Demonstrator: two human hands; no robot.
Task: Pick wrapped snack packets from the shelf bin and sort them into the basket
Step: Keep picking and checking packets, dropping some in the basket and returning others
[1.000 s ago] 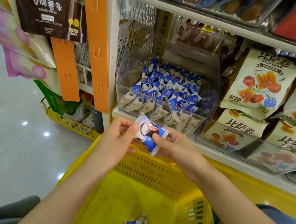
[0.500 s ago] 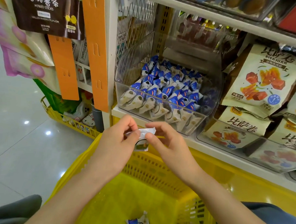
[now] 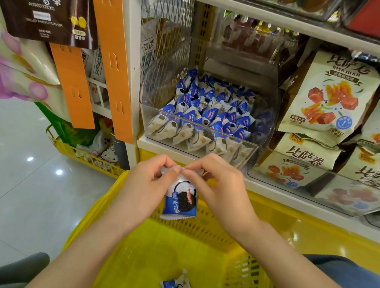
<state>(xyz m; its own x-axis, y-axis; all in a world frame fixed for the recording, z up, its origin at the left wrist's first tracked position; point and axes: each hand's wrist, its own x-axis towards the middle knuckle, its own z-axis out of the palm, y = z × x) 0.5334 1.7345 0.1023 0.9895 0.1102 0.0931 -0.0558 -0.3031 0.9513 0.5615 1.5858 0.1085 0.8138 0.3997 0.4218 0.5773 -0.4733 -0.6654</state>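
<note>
Here left hand (image 3: 145, 186) and right hand (image 3: 223, 191) pinch one packet (image 3: 181, 202) over the basket (image 3: 212, 233), shelf bin (image 3: 153, 97) behind.

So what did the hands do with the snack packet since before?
The left hand and right hand turned the held packet: it lay tilted, now it hangs upright, pinched at its top. The basket packet and shelf bin stayed put.
</note>
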